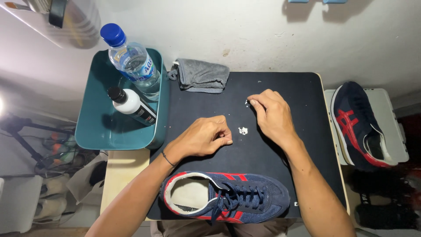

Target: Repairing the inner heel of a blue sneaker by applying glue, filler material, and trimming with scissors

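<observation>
My left hand [203,137] rests on the black mat [285,87] with its fingers curled in, nothing visible inside it. My right hand [272,115] is further back on the mat, thumb and forefinger pinched together at a tiny white crumb [247,102]. A small clump of white crumbs [242,130] lies on the mat between the two hands. A navy sneaker with red stripes [226,196] lies on its side at the mat's near edge, just below my left wrist.
A teal tray [94,127] at the left holds a clear water bottle with a blue cap [131,59] and a small white bottle with a black cap [131,105]. A folded grey cloth [201,75] lies at the mat's back edge. The matching second sneaker [359,125] sits on a pale surface to the right.
</observation>
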